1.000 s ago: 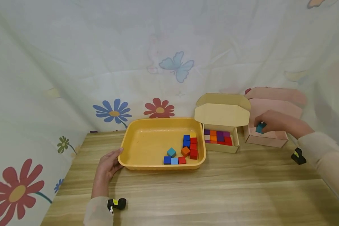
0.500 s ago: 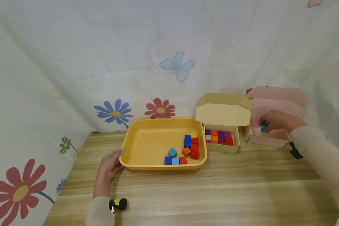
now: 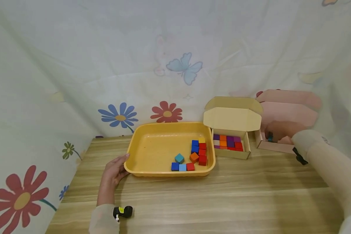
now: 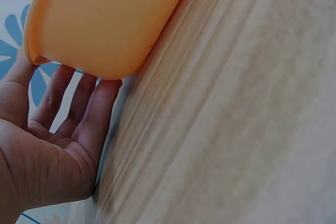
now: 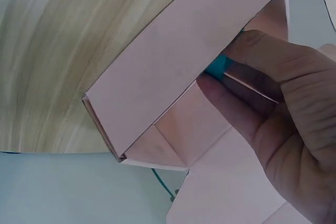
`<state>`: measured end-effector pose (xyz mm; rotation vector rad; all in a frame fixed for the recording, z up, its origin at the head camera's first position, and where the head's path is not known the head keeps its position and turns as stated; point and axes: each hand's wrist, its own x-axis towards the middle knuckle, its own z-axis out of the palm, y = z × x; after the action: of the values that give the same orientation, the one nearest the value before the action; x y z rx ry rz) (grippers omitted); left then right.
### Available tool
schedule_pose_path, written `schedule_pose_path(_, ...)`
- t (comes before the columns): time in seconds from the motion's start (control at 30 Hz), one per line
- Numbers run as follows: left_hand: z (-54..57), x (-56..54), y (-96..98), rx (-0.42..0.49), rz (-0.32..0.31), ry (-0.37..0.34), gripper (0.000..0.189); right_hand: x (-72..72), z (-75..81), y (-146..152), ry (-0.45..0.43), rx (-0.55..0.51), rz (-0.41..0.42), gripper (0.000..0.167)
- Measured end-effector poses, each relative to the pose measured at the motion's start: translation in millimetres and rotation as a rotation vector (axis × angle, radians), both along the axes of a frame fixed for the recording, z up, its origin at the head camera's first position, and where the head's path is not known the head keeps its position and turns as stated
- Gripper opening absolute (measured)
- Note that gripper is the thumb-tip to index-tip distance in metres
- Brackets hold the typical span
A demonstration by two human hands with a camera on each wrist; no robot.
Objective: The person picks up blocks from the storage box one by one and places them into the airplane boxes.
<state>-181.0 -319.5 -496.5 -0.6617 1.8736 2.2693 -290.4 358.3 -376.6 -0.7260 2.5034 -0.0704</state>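
The right hand [image 3: 282, 130] is low inside the pink box [image 3: 276, 147]. Its thumb and fingers pinch a teal cube [image 5: 218, 66] close behind the box's front wall, which partly hides the cube. On the other side, the left hand [image 3: 114, 169] holds the left rim of the yellow tray [image 3: 169, 173]. In the left wrist view one digit lies at the rim and the other fingertips touch the outer wall below. Several cubes sit in the tray's right part, among them a teal cube [image 3: 179, 158], an orange cube [image 3: 194, 157] and a light blue cube [image 3: 182, 167].
Between tray and pink box stands a cream box [image 3: 234, 154], lid raised, with several purple, orange and red cubes [image 3: 230, 142] in rows. The pink lid [image 3: 289, 112] is raised too. A wooden table [image 3: 210, 201] carries everything; a flowered curtain [image 3: 120, 65] hangs behind.
The right hand has gone lower into the pink box with its teal cube, after a slight shift to the right. The left hand has stayed at the tray's rim.
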Motion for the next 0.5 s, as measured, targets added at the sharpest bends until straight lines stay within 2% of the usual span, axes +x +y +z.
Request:
schedule_pose_path(0.17, 0.8, 0.8, -2.2, 0.005, -0.017, 0.001, 0.072, 10.3, -3.4, -6.0, -0.131, 0.034, -0.067, 0.024)
schedule_pose_path(0.27, 1.5, 1.0, -3.4, 0.01, -0.026, -0.001, 0.075, 20.2, -4.9, -12.9, -0.221, 0.022, -0.124, 0.04)
schedule_pose_path(0.33, 1.7, 1.1, -3.8, 0.008, -0.026, -0.001, 0.075, 27.4, -6.2, -18.2, -0.279, -0.027, -0.155, 0.055)
schedule_pose_path(0.37, 1.7, 1.2, -3.9, 0.007, -0.027, -0.002, 0.075, 31.3, -6.4, -20.4, -0.294, -0.045, -0.166, 0.056)
schedule_pose_path(0.43, 1.8, 1.2, -4.1, 0.002, -0.028, -0.005, 0.074, 38.6, -7.5, -25.6, -0.338, -0.096, -0.183, 0.051)
schedule_pose_path(0.5, 2.0, 1.5, -4.1, 0.003, -0.026, -0.007, 0.073, 45.0, -9.4, -30.1, -0.374, -0.131, -0.192, 0.038)
